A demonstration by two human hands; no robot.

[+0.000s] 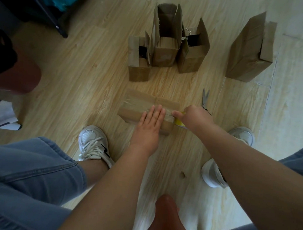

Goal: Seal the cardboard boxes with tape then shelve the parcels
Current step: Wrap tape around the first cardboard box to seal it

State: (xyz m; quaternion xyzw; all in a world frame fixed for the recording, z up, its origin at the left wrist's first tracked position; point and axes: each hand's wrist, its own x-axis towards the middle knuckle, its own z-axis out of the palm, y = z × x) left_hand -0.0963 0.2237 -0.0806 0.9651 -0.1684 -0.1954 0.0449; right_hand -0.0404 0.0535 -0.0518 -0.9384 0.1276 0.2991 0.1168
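Just the head view here, and it's early days I'd say. One box lies closed on the floor with a shiny strip across its top, so that one looks mid-seal. Beyond the box, three open boxes stand in a cluster with flaps up. A fourth box stands beyond it and off to the right, flaps up too. Nothing looks shelved, and I can't make out a shelf.

Scissors lie just right of the box. The left hand is flat on the box's near part, fingers straight and together, pressing down. The right hand sits at the box's right edge, curled round a yellow tape roll, with one fingertip stretched onto the top.
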